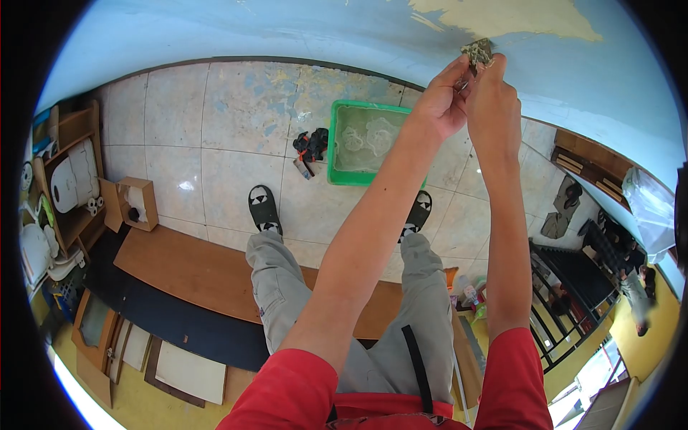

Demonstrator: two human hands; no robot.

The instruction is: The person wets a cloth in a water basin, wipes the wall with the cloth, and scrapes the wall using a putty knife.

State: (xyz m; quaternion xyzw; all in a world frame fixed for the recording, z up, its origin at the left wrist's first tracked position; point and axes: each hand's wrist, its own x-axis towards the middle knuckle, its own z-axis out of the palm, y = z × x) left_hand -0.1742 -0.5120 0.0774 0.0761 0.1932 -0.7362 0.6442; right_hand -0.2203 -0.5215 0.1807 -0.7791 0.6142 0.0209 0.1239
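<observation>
Up against the blue wall [344, 32], both my hands meet at a paint scraper [479, 51], its flat blade caked with cream flakes. My right hand [494, 107] is closed on it from the right, fingers bent. My left hand [444, 104] pinches it from the left side, thumb and forefinger at its edge. Much of the scraper is hidden behind the fingers. Just above, a cream patch [516, 18] shows where the blue paint is gone. Below my left forearm stands a green tub [333, 143] of cloudy water.
A black bundle with orange bits [312, 145] lies left of the tub. Paint flakes dot the tiles by the wall. Long brown and dark boards [186, 269] lie behind my feet. A cardboard box [136, 204] and a shelf [72, 172] stand left, a black metal rack [573, 279] right.
</observation>
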